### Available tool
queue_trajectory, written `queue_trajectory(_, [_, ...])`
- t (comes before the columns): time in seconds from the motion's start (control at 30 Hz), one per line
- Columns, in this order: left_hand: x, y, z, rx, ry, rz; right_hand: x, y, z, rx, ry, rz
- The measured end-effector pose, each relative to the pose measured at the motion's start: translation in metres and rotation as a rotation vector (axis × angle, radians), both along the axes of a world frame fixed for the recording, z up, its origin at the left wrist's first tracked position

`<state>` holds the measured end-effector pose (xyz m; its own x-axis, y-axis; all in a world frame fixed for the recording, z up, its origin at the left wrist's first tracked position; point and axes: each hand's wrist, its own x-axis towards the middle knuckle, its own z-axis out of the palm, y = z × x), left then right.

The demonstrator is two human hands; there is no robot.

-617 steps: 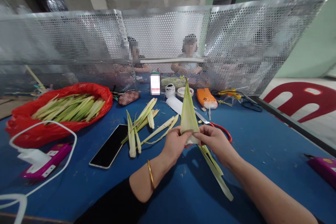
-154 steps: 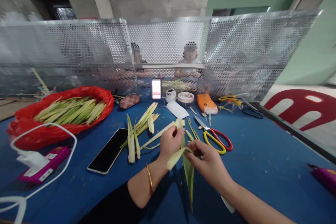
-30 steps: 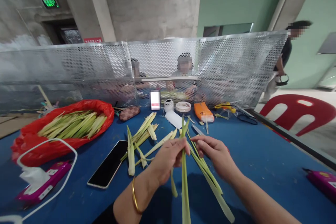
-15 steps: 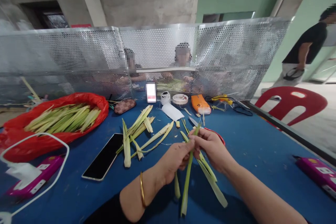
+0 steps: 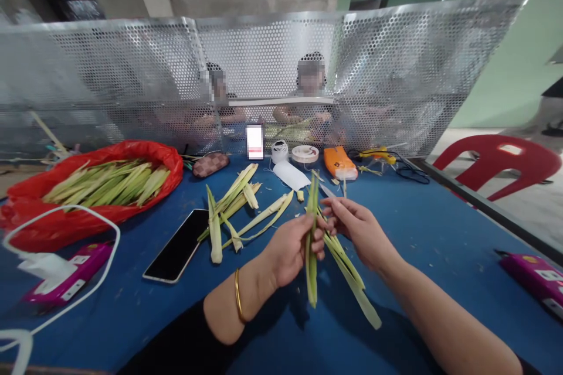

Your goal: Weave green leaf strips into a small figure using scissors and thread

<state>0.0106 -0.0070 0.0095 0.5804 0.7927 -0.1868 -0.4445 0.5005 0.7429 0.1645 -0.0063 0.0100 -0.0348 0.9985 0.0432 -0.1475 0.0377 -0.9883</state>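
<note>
My left hand [image 5: 292,249], with a gold bangle at the wrist, is closed round long green leaf strips [image 5: 312,281] that look like husk. They stand roughly upright, their ends showing above and below the fist. Close on the right, my right hand [image 5: 358,231] has its thumb and fingertips pinched together; what lies between them is hidden. Beneath it more pale green strips [image 5: 352,278] lie on the blue table. A pointed metal blade [image 5: 326,190] shows just beyond the right fingers. Several cut husk pieces [image 5: 215,234] lie in a loose pile to the left.
A red plastic bag [image 5: 169,158] of husk leaves stands at left, near a purple power strip [image 5: 83,272] and a black phone [image 5: 176,249]. Along the perforated metal screen [image 5: 268,41] sit a tape roll [image 5: 305,154] and an orange packet [image 5: 338,163]. Two people sit behind it.
The strips in my left hand have turned more upright and show less length below the fist. My right hand has drawn slightly away rightward. The view has tilted down; the walking person has mostly left it.
</note>
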Motion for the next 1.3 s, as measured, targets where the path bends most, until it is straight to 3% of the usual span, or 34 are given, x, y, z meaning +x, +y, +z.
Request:
queue_trajectory(0.17, [-0.006,0.013,0.006,-0.006,-0.177,0.286,-0.018,-0.015,-0.007,-0.173,-0.248,0.505])
queue_trajectory(0.33, [-0.009,0.016,0.005,-0.015,-0.135,0.323,-0.031,-0.026,-0.016,-0.195,-0.366,0.592])
queue_trajectory(0.43, [-0.016,0.022,0.005,-0.143,-0.029,0.434,-0.015,-0.014,-0.01,-0.005,-0.704,0.487])
queue_trajectory(0.5, [-0.02,0.027,0.005,-0.211,0.059,0.51,0.002,-0.002,-0.005,0.146,-1.105,0.245])
queue_trajectory(0.57, [-0.023,0.03,0.004,-0.242,0.096,0.518,0.018,0.009,-0.003,0.112,-1.423,0.12])
queue_trajectory(0.63, [-0.023,0.031,0.003,-0.253,0.104,0.495,0.027,0.015,-0.003,0.046,-1.518,0.106])
queue_trajectory(0.9, [-0.017,0.025,0.0,-0.268,0.134,0.429,0.021,0.011,-0.011,0.013,-1.481,0.233])
queue_trajectory(1.03, [-0.016,0.026,-0.003,-0.27,0.154,0.4,0.025,0.014,-0.009,0.015,-1.405,0.177])
queue_trajectory(1.13, [-0.014,0.026,-0.005,-0.258,0.168,0.399,0.029,0.016,-0.008,0.008,-1.279,0.124])
queue_trajectory(1.3, [-0.011,0.022,-0.006,-0.208,0.189,0.418,0.032,0.019,-0.011,-0.041,-0.986,0.169])
